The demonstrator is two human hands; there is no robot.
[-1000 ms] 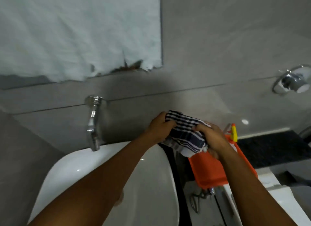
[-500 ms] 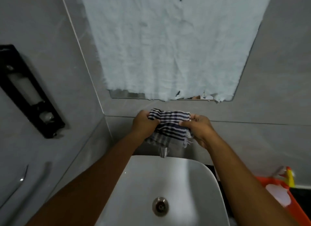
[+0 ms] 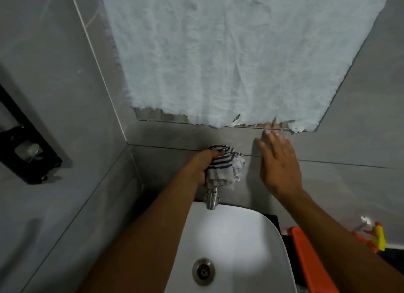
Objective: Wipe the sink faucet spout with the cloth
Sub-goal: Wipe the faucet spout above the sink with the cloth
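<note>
A chrome faucet spout sticks out of the grey wall above the white sink. Only its lower end shows. The upper part is covered by a bunched black-and-white striped cloth. My left hand is shut on that cloth and presses it onto the top of the spout. My right hand is flat against the wall tile to the right of the cloth, fingers spread, holding nothing.
A pale cloth-covered mirror hangs on the wall above. A black wall holder is mounted on the left wall. An orange tub with a yellow-tipped item stands right of the sink. The drain sits in the basin.
My right hand has let go of the cloth and moved right onto the wall. My left hand has bunched the cloth down onto the faucet. The view has shifted closer.
</note>
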